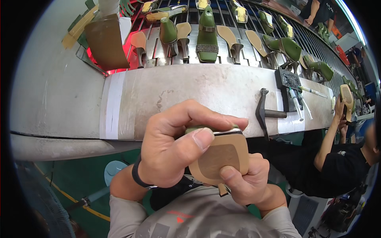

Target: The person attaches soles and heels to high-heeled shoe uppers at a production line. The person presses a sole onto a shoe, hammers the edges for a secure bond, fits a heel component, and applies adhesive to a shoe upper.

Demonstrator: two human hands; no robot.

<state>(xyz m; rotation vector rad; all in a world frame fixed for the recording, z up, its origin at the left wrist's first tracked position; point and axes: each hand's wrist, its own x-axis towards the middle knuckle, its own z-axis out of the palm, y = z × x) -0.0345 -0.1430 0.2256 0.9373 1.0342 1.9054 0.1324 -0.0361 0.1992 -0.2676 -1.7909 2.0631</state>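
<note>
Over the near edge of the bench I hold a heeled shoe, its tan sole [227,143] with a darker patch turned up toward me. A strip of green and a shiny dark edge show along its far end; the heel points down toward my body. My left hand [168,144] is closed on that far end, thumb on the edge and fingers over the top. My right hand [252,180] grips the near right side, its thumb pressed on the sole. The fingers under the shoe are hidden.
A hammer [262,109] lies on the bench [198,85], right of the shoe. Beside it is a black tray [286,80] with syringes [295,102]. Behind, a conveyor carries green shoes [206,43] and tan heeled soles [228,37]. At right a co-worker [341,164] holds another shoe.
</note>
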